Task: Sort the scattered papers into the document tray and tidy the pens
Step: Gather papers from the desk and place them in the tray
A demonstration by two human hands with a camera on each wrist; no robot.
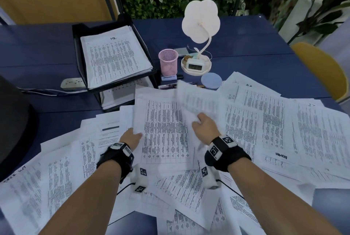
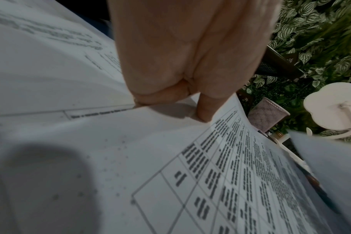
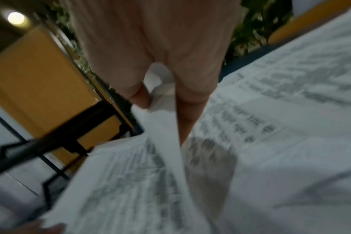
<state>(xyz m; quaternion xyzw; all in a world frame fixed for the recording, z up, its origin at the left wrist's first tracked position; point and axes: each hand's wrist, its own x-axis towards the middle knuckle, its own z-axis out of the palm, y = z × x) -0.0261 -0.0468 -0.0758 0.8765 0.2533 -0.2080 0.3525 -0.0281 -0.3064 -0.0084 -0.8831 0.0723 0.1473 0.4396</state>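
Note:
Printed sheets (image 1: pixel 265 124) lie scattered over the near half of the blue desk (image 1: pixel 47 52). My left hand (image 1: pixel 132 136) pinches the left edge of a table-printed sheet (image 1: pixel 164 130), thumb on top; the left wrist view shows the thumb (image 2: pixel 204 110) pressing that sheet (image 2: pixel 220 166). My right hand (image 1: pixel 202 124) grips a lifted, blurred sheet (image 1: pixel 197 98); in the right wrist view the paper (image 3: pixel 162 114) runs between thumb and fingers. The black two-tier document tray (image 1: pixel 79 58) stands at back left with a stack in its top tier. A pink mesh pen cup (image 1: pixel 168 62) stands beside it, pens (image 1: pixel 168 86) lying in front.
A white flower-shaped lamp with a clock (image 1: pixel 197 64) stands behind the papers, with a round blue coaster (image 1: pixel 211 81) near it. A power strip (image 1: pixel 73 83) lies left of the tray. A yellow chair (image 1: pixel 320 69) is at right, a dark object (image 1: pixel 15 121) at left.

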